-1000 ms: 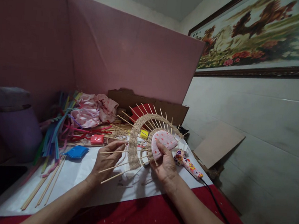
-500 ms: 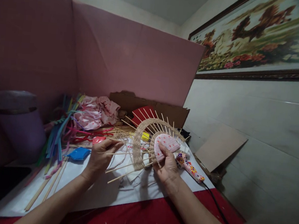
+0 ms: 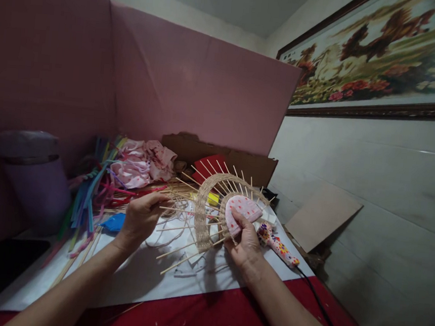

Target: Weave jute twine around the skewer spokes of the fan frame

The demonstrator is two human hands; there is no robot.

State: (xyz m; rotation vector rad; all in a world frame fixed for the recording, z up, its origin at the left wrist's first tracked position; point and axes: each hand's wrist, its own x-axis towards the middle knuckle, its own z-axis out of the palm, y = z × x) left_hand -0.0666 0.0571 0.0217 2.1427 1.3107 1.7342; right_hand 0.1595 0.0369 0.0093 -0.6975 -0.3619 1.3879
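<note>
My right hand [image 3: 246, 241] is closed on a pink dotted half-round pad [image 3: 240, 211] at the middle of a woven fan piece [image 3: 203, 212]. A band of pale cord arches round the pad, and thin wooden sticks [image 3: 182, 259] fan out from it. My left hand [image 3: 141, 216] is to the left of the fan, fingers pinched on a thin pale cord [image 3: 169, 230] that trails in loops down to the white sheet [image 3: 146, 278]. The fan is held tilted above the sheet.
A dotted glue gun [image 3: 277, 244] with a black cable lies right of my hand. Coloured strips [image 3: 89, 192], pink cloth [image 3: 141, 164], loose sticks [image 3: 75, 257] and a blue piece [image 3: 115, 221] lie at left. A lilac bin [image 3: 35, 177] stands far left. Cardboard [image 3: 221, 156] is behind.
My left hand has drawn left and up, away from the fan's sticks, pulling the pale cord out with it. My right hand has kept its hold on the pad.
</note>
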